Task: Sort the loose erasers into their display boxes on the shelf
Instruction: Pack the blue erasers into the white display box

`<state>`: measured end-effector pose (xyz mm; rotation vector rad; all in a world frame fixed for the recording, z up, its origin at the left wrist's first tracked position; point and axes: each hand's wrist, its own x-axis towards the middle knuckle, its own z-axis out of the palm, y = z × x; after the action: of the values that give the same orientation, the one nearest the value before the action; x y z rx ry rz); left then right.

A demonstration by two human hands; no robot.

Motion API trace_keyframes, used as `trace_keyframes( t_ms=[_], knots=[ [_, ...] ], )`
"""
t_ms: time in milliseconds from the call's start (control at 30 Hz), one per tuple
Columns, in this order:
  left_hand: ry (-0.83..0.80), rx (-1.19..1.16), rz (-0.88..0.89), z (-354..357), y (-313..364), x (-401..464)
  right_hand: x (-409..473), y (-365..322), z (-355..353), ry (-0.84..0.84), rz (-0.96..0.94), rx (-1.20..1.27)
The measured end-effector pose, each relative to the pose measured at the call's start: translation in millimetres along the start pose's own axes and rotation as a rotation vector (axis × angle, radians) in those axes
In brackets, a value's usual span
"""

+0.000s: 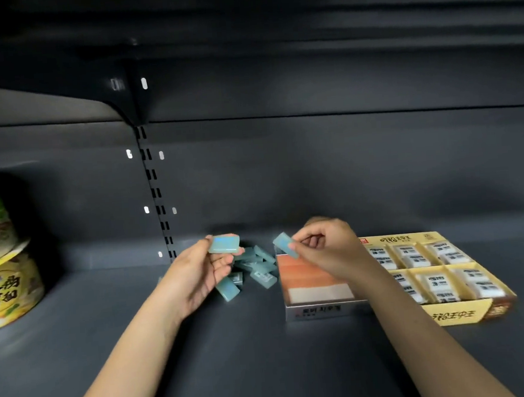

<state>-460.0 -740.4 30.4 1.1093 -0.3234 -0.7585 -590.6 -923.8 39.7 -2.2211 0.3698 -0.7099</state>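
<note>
Several loose pale-blue erasers (pixel 253 268) lie in a heap on the dark shelf (pixel 202 342), between my two hands. My left hand (pixel 197 272) holds one blue eraser (pixel 224 243) between thumb and fingers, just left of the heap. My right hand (pixel 326 248) pinches another blue eraser (pixel 285 245) above the far left corner of an orange-and-white display box (pixel 315 290). That box looks bare inside where it shows. To its right stands a yellow display box (pixel 448 314) filled with several white sleeved erasers.
Two stacked instant-noodle bowls (pixel 1 263) stand at the far left of the shelf. A slotted upright (pixel 158 193) runs down the back wall behind the heap. Another shelf hangs overhead.
</note>
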Motion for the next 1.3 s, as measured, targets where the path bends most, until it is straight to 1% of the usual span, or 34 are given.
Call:
trace_keyframes(
  t_ms=[67,233,267,367,467,533,700,867,1000,1167,1300],
  knots=[
    [0.015,0.022,0.033,6.6,-0.3,0.3,-3.0,6.1,-11.6,-0.011,-0.013,-0.02],
    [-0.016,0.208,0.092,27.4,-7.1,1.9,-10.0,20.6,-32.8,-0.031,-0.055,-0.055],
    [-0.019,0.266,0.095,33.8,-10.4,2.1,-11.6,23.0,-35.9,-0.041,-0.072,-0.087],
    [-0.037,0.559,0.163,48.6,-25.7,6.2,-16.5,28.9,-44.2,-0.093,-0.111,-0.218],
    [-0.119,0.72,0.204,57.5,-36.5,11.1,-20.6,34.4,-47.3,-0.119,-0.127,-0.384],
    [-0.137,0.834,0.206,61.3,-39.1,15.2,-22.0,36.4,-47.1,-0.146,-0.144,-0.514],
    [-0.158,1.152,0.208,68.5,-49.4,17.2,-24.4,37.8,-40.9,-0.212,-0.216,-0.596],
    [-0.059,1.341,0.348,62.4,-52.3,18.5,-27.9,37.5,-32.8,-0.278,-0.233,-0.663],
    [-0.043,1.411,0.372,63.7,-54.7,18.9,-27.1,38.7,-27.0,-0.314,-0.221,-0.693],
    [0.025,1.463,0.418,61.4,-56.6,20.2,-28.9,35.7,-27.4,-0.361,-0.169,-0.633],
    [-0.015,1.619,0.452,62.2,-58.2,21.1,-29.6,36.7,-28.6,-0.366,-0.156,-0.594]
  ],
)
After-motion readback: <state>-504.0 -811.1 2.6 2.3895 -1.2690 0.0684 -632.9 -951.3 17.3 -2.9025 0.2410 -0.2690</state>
